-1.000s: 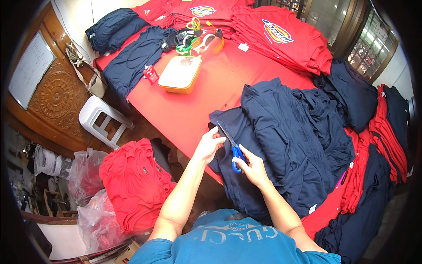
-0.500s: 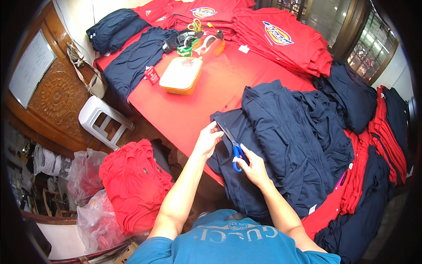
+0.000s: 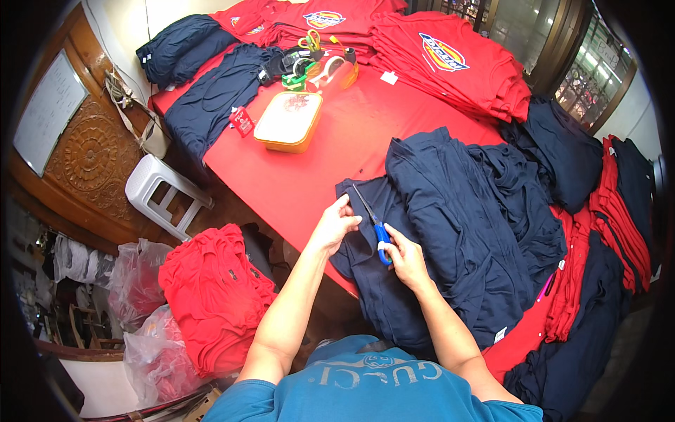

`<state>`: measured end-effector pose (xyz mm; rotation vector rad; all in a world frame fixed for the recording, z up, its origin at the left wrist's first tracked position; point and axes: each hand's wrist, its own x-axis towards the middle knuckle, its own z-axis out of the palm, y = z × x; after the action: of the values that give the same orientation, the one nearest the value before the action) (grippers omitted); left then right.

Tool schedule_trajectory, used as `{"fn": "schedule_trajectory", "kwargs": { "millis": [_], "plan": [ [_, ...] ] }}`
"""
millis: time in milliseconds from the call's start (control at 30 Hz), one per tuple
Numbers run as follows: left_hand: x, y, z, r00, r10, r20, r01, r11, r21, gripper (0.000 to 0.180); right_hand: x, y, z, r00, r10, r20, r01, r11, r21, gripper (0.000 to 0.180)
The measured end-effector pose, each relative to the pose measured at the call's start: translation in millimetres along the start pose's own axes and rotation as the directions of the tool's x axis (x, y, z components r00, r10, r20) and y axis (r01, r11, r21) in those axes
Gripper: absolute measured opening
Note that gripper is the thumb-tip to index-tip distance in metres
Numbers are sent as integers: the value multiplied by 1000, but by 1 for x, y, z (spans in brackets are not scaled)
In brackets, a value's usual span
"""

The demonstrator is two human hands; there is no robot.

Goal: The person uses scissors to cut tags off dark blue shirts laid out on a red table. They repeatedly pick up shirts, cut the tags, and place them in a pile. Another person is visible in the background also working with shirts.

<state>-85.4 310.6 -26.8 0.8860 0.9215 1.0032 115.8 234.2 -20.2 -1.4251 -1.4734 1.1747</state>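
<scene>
My right hand (image 3: 407,261) grips the blue-handled scissors (image 3: 383,240), thumb and fingers at the handle loops. Their blades look closed and point up and left, over the corner of a dark navy garment (image 3: 478,218). My left hand (image 3: 335,226) pinches that garment's left edge beside the blades, thumb and fingertips together. The garment lies in a loose, folded heap on the right part of the red-covered table (image 3: 281,188). Whether a thread sits between the blades is too small to tell.
A yellow tub with a white lid (image 3: 288,121), a small red packet (image 3: 241,121) and tape rolls (image 3: 329,68) stand farther back. Stacks of red shirts (image 3: 450,60) line the far edge. At left are a white stool (image 3: 167,193), a red clothes pile (image 3: 218,299) and plastic bags (image 3: 158,352).
The scissors have gone from slightly spread to closed, and their handles have swung a little to the right. My left hand stays at the garment's edge, its fingers barely shifted.
</scene>
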Motion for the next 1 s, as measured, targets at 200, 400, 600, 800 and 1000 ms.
{"fn": "schedule_trajectory", "kwargs": {
  "millis": [200, 400, 600, 800, 1000],
  "plan": [
    [-2, 15, 14, 987, -73, -140, 46, 982, -185, 43, -11, -7, -5, 1000, -16, 5, 16, 995, -94, 43],
    [26, -11, 3, 972, -32, -231, -78, 889, -451, 16, -14, 16, -11, 899, -436, -38, 391, 839, -380, 48],
    [18, -8, 8, 979, -11, -202, -60, 937, -343, 17, -16, -3, -19, 929, -371, -5, 319, 806, -498, 53],
    [9, -6, 18, 990, 17, -139, -58, 953, -298, 19, -14, -5, -17, 926, -376, -33, 334, 857, -393, 53],
    [11, -8, 20, 987, -7, -161, -35, 966, -257, 22, -9, 19, -18, 903, -428, -44, 401, 873, -278, 46]
  ]
}}
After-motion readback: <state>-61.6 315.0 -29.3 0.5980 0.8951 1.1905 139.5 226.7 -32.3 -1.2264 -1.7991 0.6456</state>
